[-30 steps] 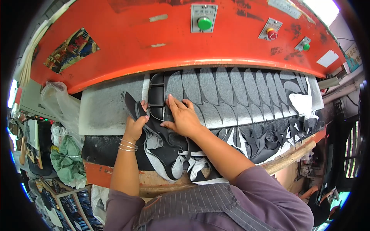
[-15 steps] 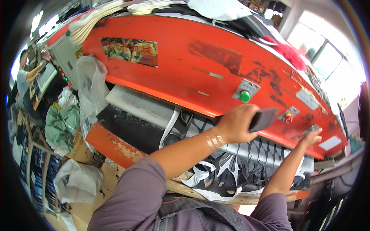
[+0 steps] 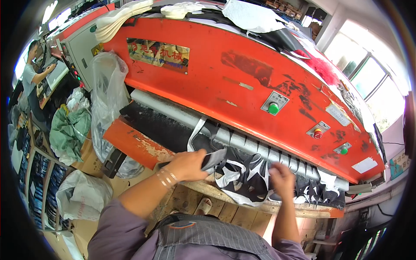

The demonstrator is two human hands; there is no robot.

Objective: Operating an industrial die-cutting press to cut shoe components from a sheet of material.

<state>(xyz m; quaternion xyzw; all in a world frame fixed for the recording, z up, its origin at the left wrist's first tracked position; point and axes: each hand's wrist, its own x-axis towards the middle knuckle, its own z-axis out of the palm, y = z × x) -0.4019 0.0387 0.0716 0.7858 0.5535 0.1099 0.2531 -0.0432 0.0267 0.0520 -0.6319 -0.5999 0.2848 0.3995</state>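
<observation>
My left hand (image 3: 185, 166) is closed round a dark grey, flat stack of cut pieces (image 3: 213, 159), held over the front edge of the press bed. Smeared by motion, my right hand (image 3: 282, 180) is above the right part of the bed, close to a black-and-white sheet full of cut-out holes (image 3: 253, 173); whether its fingers hold anything does not show. That sheet lies in strips and loops along the bed and hangs at its front edge. Above it stretches the red beam (image 3: 203, 82) of the large press.
On the beam are green buttons (image 3: 273, 108) and a red knob (image 3: 317, 134). White layered pieces (image 3: 119, 21) lie on top. To the left are a clear plastic bag (image 3: 106, 104), a green sack (image 3: 71, 134), a white sack (image 3: 82, 195) and a rack (image 3: 41, 190). Another person (image 3: 32, 78) stands far left.
My right hand has come down from the small button at the beam's right to the bed. My left hand has moved down and left with the grey stack.
</observation>
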